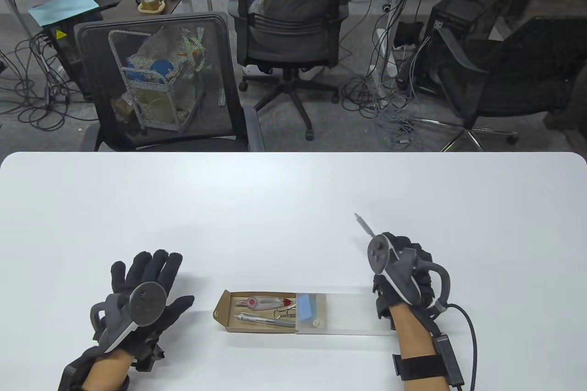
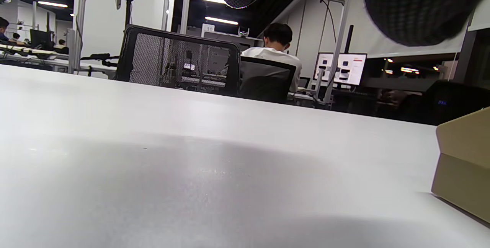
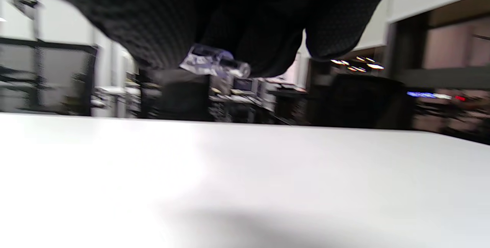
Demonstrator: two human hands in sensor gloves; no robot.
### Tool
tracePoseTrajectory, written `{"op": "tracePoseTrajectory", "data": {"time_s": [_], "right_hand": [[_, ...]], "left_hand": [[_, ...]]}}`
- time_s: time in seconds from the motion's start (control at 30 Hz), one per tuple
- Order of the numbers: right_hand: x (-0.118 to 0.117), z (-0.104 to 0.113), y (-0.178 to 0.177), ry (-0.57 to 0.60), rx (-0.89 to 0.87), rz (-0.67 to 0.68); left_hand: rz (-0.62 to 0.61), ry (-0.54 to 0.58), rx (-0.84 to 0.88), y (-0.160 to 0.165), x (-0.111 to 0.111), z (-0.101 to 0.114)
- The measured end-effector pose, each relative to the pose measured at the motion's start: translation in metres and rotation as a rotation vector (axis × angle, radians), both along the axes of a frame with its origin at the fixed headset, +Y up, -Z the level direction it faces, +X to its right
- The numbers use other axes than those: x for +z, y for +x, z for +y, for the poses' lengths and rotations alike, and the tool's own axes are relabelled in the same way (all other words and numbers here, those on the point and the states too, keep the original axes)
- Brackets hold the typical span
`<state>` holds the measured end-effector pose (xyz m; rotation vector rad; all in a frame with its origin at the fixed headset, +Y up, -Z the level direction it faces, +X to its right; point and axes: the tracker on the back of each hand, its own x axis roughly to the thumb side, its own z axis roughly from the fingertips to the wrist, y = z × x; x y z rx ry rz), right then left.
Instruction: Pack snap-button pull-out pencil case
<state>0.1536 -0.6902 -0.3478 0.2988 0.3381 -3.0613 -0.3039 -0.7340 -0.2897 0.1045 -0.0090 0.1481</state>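
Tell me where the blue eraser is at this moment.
In the table view, the blue eraser lies in the pencil case tray, at its right end under the clear sleeve, right of the correction tape.

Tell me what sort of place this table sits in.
Probably an open office or lab: mesh office chairs behind the white table, loose cables across the carpet, and a person working at monitors.

The table view looks steeply down on the white table (image 1: 293, 207) from the person's side, facing the office chairs (image 1: 286, 19) beyond. Both wrist views skim low and close over that same tabletop, facing the same office
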Motion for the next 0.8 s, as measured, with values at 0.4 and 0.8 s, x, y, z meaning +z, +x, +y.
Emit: {"op": "tracePoseTrajectory", "data": {"time_s": [0.4, 0.8], "right_hand": [[0.064, -0.014, -0.133, -0.026, 0.014, 0.548], [0.079, -0.027, -0.146, -0.023, 0.099, 0.637]], "left_hand": [[-0.002, 0.006, -0.016, 0.003, 0.001, 0.0], [-0.089, 0.099, 0.041, 0.015, 0.01, 0.021]]}}
